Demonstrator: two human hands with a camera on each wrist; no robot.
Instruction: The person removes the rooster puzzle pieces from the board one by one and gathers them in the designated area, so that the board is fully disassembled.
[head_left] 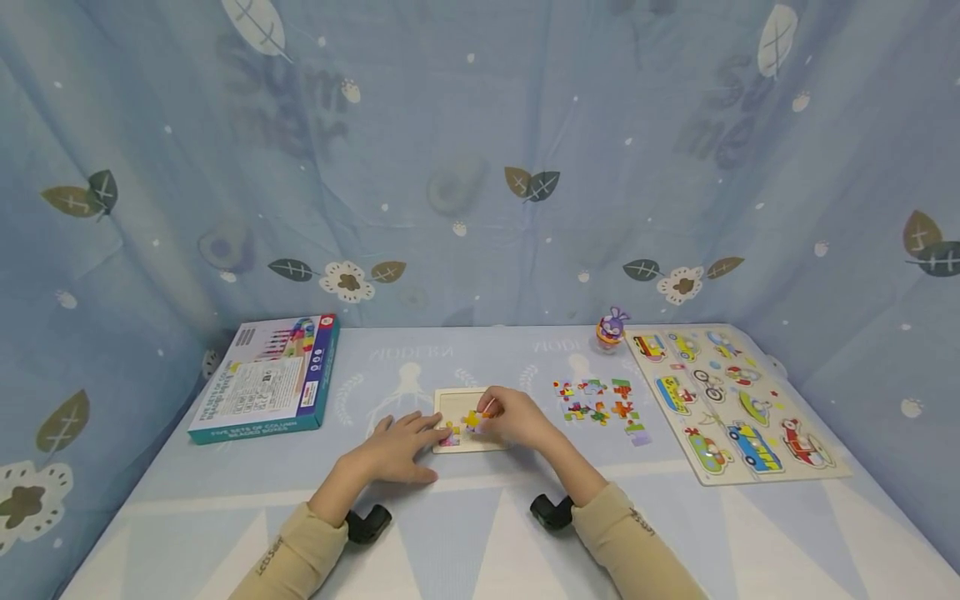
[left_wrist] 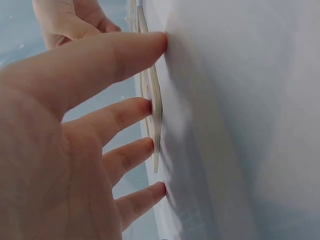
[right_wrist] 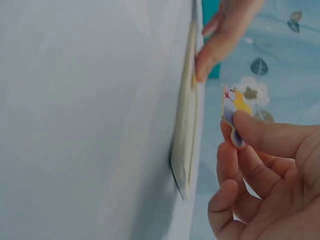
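A shallow wooden puzzle tray (head_left: 480, 446) lies in the middle of the table, with a few colourful pieces (head_left: 450, 439) at its left end. My left hand (head_left: 401, 447) rests at the tray's left edge, fingers spread and fairly straight; in the left wrist view its fingertips (left_wrist: 145, 106) touch the tray's side. My right hand (head_left: 513, 417) is over the tray's right part. It pinches a yellow and purple jigsaw piece (right_wrist: 231, 107) between thumb and fingers, held above the tray in the right wrist view.
Several loose jigsaw pieces (head_left: 600, 402) lie right of the tray. Beyond them is a wooden picture board (head_left: 705, 417) with vehicle shapes. A purple rabbit toy (head_left: 611, 327) stands at the back. A flat box (head_left: 270, 375) lies at the left, and a blue curtain (head_left: 480, 167) hangs behind.
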